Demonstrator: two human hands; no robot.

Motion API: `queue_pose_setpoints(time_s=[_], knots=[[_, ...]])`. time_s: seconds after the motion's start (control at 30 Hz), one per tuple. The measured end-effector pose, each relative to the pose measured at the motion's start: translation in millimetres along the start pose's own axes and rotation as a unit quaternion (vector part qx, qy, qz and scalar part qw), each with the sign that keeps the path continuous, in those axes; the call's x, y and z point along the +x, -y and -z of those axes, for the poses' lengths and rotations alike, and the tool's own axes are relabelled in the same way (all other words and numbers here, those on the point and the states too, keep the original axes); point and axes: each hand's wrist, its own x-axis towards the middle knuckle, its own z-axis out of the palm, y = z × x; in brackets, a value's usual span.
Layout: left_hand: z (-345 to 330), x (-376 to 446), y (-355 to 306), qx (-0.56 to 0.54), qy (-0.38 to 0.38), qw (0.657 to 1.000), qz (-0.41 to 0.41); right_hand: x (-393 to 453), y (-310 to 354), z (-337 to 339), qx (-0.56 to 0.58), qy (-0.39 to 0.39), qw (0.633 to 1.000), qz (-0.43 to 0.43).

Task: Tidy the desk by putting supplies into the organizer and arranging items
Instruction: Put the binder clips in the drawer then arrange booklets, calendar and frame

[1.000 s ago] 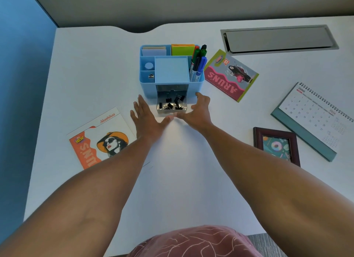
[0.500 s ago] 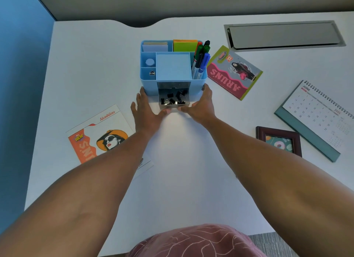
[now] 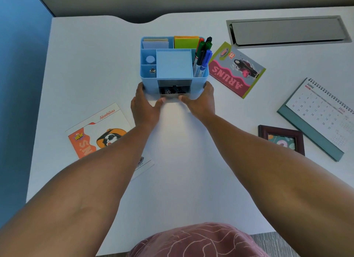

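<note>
Both hands, left hand (image 3: 144,108) and right hand (image 3: 201,101), lie spread open against the organizer (image 3: 173,65) at mid-desk, thumbs on its small drawer (image 3: 173,91) of binder clips. Judged step: closing that drawer; next comes a gentle, even push. Beyond, the compartments hold about five markers (image 3: 203,54). Two flyers, one calendar (image 3: 323,113) and one frame (image 3: 281,139) lie loose.

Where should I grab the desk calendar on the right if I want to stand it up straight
Take the desk calendar by its teal base edge, the long side nearest you, coming in from the front right. That edge is bare and stiff. The spiral binding runs along the far side, and loose pages there would probably flex if pinched. The dark picture frame lies close beside it.
</note>
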Motion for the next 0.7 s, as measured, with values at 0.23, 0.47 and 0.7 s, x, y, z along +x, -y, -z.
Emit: queue_pose_setpoints(time_s=[0.23,0.47,0.7], knots=[[-2.7,9.0,3.6,0.014,-0.038,0.999,0.007,-0.4,5.6,-4.9,-0.023,-0.025,0.999,-0.018],[-6.9,13.6,6.3,0.022,-0.064,0.998,0.017,1.9,9.1,-7.3,-0.048,-0.042,0.998,-0.024],[-10.3,16.2,6.5,0.022,-0.087,0.996,0.026,2.0,11.9,-8.6,-0.051,-0.054,0.997,-0.034]])
